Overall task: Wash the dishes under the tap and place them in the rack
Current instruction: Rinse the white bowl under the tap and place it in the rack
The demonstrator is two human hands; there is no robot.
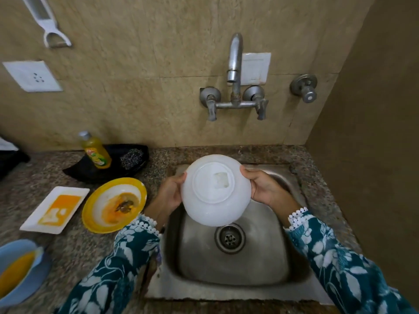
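Overhead: white bowl [215, 189] upturned above sink [283, 264], left hand [169, 193] and right hand [264, 188] clamped on rim; best tilted under tap [234, 62], rotated slowly.

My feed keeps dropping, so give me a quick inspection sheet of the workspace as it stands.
Surface: speckled stone counter with a steel sink; basin bare except the drain.
Job's things: white bowl held base-up over the sink; yellow plate, white rectangular tray and blue bowl wait on the counter, all with orange residue. No rack in view.
Clutter: soap bottle and steel scrubber on a black dish.
Grippers: left hand and right hand grip the bowl's opposite edges.
Cables: nothing seen.
Surroundings: wall tap, no water visibly running; socket.
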